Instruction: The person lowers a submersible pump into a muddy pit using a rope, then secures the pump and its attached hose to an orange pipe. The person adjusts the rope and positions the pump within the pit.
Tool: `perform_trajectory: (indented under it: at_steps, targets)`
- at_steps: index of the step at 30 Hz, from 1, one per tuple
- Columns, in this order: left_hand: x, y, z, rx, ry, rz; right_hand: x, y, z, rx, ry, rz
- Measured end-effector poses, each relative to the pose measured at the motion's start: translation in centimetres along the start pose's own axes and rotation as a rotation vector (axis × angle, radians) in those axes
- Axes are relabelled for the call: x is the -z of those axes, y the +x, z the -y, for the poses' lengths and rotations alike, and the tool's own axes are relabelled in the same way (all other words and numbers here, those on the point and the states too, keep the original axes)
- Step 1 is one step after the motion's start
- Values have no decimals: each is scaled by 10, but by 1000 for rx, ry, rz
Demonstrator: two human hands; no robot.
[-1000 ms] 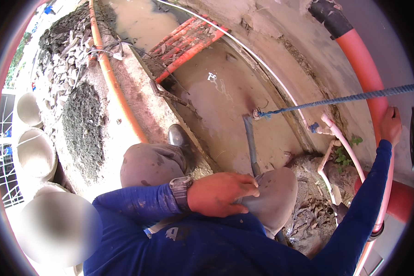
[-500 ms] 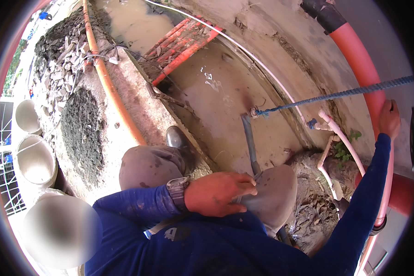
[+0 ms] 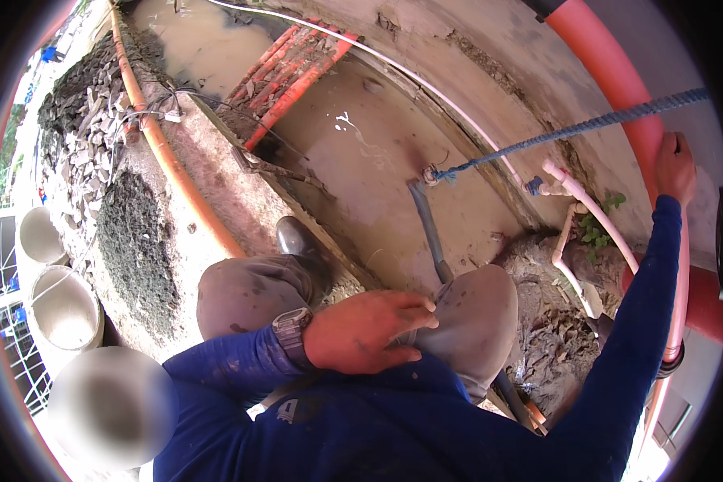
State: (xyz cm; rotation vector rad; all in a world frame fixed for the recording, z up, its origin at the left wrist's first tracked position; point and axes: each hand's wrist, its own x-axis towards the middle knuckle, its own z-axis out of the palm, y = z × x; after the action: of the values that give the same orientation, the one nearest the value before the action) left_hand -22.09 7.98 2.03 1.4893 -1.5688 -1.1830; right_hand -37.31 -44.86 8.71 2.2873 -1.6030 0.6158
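Observation:
My left hand [image 3: 363, 331], with a grey watch [image 3: 292, 331] on its wrist, hovers over my lap beside my bent knee. Its fingers are slightly bent and apart, with nothing in them. Up at the right, my right hand [image 3: 676, 170] is closed against the thick orange pipe [image 3: 610, 68] along the wall; its fingertips are partly hidden. A blue rope [image 3: 574, 127] crosses to the right, just above that hand. The rope's knotted end meets a dark grey pipe [image 3: 430, 229] that stands out of the muddy water [image 3: 377, 185].
Orange pipes [image 3: 301, 92] bridge the trench. To the left are a long orange hose-like pipe [image 3: 173, 165], broken stones [image 3: 80, 145], dark gravel [image 3: 136, 249] and concrete rings [image 3: 66, 309]. A thin pink pipe [image 3: 590, 205] and wet mud [image 3: 550, 353] lie by my right knee.
The view has shifted, so the trench and rope sit further left and higher. My left thumb and fingers have spread a little more. My right hand stays at the orange pipe.

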Motion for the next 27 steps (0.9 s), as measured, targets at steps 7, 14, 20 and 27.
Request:
perform_trajectory:
  at_steps: [7, 14, 20, 27]
  targets:
    - [-1, 3, -1, 20, 3, 21, -4, 5, -6, 18, 4, -4]
    - [-2, 4, 0, 32, 9, 30, -6, 2, -3, -6, 11, -32]
    - [-3, 4, 0, 19, -2, 23, -10, 6, -9, 3, 1, -48]
    - [-9, 0, -3, 9, -21, 5, -4, 4, -7, 1, 6, 21]
